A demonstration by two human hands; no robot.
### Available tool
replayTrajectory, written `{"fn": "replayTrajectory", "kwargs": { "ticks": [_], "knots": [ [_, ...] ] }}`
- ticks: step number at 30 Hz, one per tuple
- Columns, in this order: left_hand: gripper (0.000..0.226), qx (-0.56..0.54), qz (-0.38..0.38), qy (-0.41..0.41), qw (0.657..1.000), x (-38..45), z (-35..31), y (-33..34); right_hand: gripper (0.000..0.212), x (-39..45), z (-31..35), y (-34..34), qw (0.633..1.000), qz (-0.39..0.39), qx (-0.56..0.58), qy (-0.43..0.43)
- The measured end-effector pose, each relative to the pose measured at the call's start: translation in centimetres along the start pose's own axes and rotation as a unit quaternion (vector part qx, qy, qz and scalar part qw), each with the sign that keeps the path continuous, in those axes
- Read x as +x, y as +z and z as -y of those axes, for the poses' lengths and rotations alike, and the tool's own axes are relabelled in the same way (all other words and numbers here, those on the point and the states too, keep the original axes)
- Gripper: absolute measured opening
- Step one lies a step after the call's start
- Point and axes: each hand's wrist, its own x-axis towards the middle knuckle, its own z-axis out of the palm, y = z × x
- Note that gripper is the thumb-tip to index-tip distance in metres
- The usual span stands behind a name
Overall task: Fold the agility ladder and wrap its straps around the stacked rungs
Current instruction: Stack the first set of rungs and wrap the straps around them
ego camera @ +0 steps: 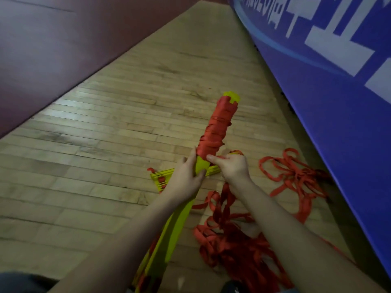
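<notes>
Yellow plastic rungs [179, 220], red cloth straps [213, 132] (matt), glossy wood floor [127, 115].

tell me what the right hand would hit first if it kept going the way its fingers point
The right hand points left across the bundle, its fingertips already at the lower edge of the red strap wrapping on the yellow stacked rungs. Going straight on, it would likely press into those rungs, then meet the left hand gripping them, though depth is unclear.
</notes>
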Motion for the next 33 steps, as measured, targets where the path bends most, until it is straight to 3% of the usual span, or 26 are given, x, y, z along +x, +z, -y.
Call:
{"fn": "replayTrajectory", "kwargs": {
  "ticks": [9,16,19,23,26,30,33],
  "knots": [
    [0.063,-0.062,-0.080,0.023,0.995,0.7,4.5,1.8,0.025,1.9,-4.4,2.3,0.998,0.008,-0.044,-0.051],
    [0.058,-0.031,-0.072,-0.031,0.996,1.3,10.0,2.6,0.029,2.2,-8.5,3.9,0.981,0.183,-0.045,-0.035],
    [0.059,-0.017,-0.021,-0.048,0.998,0.8,10.9,3.4,0.033,2.6,-9.6,4.4,0.988,0.146,-0.042,-0.022],
    [0.062,-0.093,0.128,-0.112,0.981,0.7,12.0,4.0,0.037,3.5,-11.4,4.6,0.994,0.106,0.008,0.012],
    [0.059,-0.155,0.178,-0.120,0.964,1.5,12.8,3.5,0.031,4.4,-12.1,4.1,0.992,0.113,0.038,0.045],
    [0.066,-0.193,0.123,-0.147,0.962,1.4,12.9,3.9,0.022,4.9,-12.2,3.8,0.992,0.112,0.024,0.044],
    [0.067,-0.182,0.043,-0.199,0.962,1.2,12.9,4.7,0.020,4.8,-12.0,2.9,0.980,0.184,0.038,0.060]
  ]
}}
